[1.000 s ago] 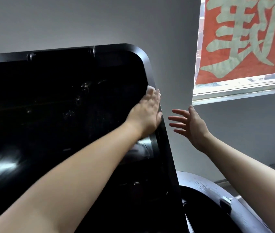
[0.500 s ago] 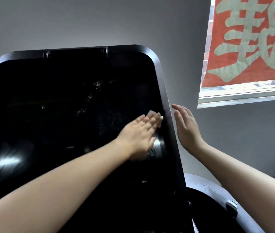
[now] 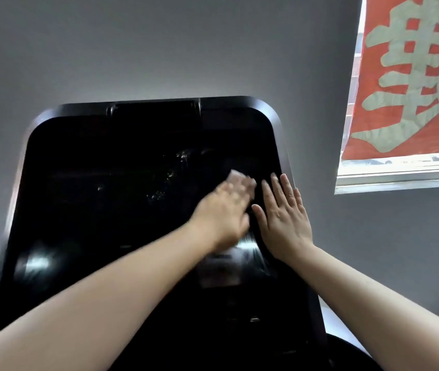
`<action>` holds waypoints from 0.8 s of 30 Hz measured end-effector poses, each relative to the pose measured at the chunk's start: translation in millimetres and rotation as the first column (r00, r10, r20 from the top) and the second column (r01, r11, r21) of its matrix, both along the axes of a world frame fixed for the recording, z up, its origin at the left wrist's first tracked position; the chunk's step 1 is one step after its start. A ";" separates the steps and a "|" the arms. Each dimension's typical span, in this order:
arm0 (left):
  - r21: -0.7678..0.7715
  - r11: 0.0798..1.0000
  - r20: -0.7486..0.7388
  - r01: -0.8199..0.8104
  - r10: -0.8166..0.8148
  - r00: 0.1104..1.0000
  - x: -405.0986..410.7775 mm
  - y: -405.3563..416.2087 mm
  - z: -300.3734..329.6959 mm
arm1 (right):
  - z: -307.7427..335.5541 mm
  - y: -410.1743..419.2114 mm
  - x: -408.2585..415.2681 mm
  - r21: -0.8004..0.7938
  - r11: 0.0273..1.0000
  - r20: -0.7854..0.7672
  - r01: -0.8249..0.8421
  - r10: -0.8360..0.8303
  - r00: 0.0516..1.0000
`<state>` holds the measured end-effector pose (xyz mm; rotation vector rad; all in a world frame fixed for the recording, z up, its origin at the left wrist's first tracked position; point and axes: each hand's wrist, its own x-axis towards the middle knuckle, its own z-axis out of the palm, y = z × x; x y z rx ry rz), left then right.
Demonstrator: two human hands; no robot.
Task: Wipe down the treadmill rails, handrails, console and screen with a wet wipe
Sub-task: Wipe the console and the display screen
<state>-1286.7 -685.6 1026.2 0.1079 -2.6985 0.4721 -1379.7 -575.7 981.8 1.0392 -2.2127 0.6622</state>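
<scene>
The treadmill's big black glossy screen (image 3: 106, 199) fills the middle of the view, tilted up toward me. My left hand (image 3: 226, 210) lies flat on its right half, blurred by motion, pressing a white wet wipe (image 3: 235, 175) whose edge shows past the fingertips. My right hand (image 3: 284, 212) rests flat with spread fingers on the screen's right edge, just beside the left hand, holding nothing. Wet streaks and droplets glint on the glass (image 3: 164, 180).
A grey wall (image 3: 159, 44) rises behind the screen. At the upper right a window (image 3: 400, 172) carries a red banner (image 3: 411, 76) with pale characters. The dark console base (image 3: 347, 352) curves at the lower right.
My left hand slid with the wipe from the screen's right edge inward and down. My right hand came in from the air and settled flat on the screen's right edge. The view tilted upward.
</scene>
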 end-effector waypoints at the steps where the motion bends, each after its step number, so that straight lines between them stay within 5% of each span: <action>1: -0.035 0.997 0.028 0.067 -0.066 0.997 13.3 8.4 -19.5 | -1.8 -2.0 -0.2 -0.049 0.999 0.005 -0.015 0.015 1.000; 5: -0.146 0.952 0.195 0.270 -0.240 0.951 61.0 21.0 -82.4 | 0.4 -0.1 0.9 -0.095 0.993 0.073 -0.076 0.083 0.994; 9: -0.240 0.901 0.322 0.361 -0.277 0.905 57.7 4.1 -67.1 | 4.2 3.2 -0.2 -0.050 0.994 0.118 -0.100 0.105 0.988; 14: -0.317 0.946 0.088 0.064 -0.038 0.995 3.4 -23.7 14.1 | 4.2 3.7 -0.5 -0.006 0.998 0.114 -0.060 0.060 0.992; 17: -0.174 0.964 -0.002 -0.199 0.202 0.979 -16.1 -48.6 67.8 | 3.7 4.2 0.6 0.032 0.999 0.098 -0.036 0.033 0.995; 20: -0.021 0.965 -0.033 -0.261 0.260 0.965 -24.2 -62.1 81.8 | 3.6 3.7 0.7 0.052 0.999 0.077 -0.016 0.012 0.997; 24: -0.015 0.978 -0.042 -0.207 0.207 0.978 -12.4 -42.5 54.9 | 3.2 4.1 0.9 0.087 0.996 0.071 -0.007 0.001 0.997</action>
